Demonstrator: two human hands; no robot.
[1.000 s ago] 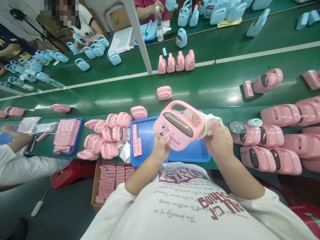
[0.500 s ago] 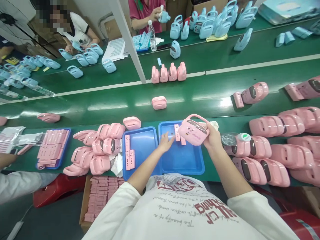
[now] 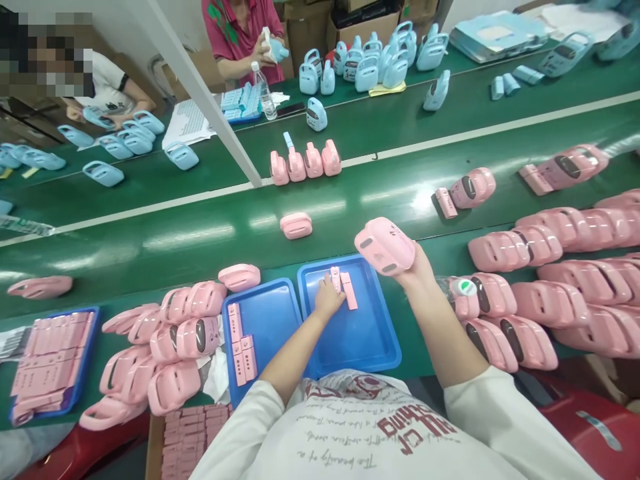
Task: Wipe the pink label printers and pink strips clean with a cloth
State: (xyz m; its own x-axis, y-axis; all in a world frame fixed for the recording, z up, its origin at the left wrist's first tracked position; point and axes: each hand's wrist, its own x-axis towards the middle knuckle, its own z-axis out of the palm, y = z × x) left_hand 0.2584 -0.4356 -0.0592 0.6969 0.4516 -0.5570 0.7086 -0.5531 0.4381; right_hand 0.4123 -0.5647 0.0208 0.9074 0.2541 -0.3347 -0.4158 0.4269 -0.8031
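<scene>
My right hand grips a glossy pink handled housing, raised above the far right of the right blue tray. Its underside, with two grey pads, faces me, and its handle is hidden. Inside that tray, my left hand has its fingers closed at the lower end of a small pink rectangular bar. Another pink bar lies just to the right of those fingers. The left blue tray holds several pink bars along its left side.
Pink housings are heaped at left and rowed at right. A pink housing lies on the green belt ahead. A tray of pink bars stands far left. Across the belt, two people handle blue housings beside a slanted post.
My right hand has tipped the pink housing so its underside shows. My left hand has closed on a pink bar in the right tray. The camera view has shifted right.
</scene>
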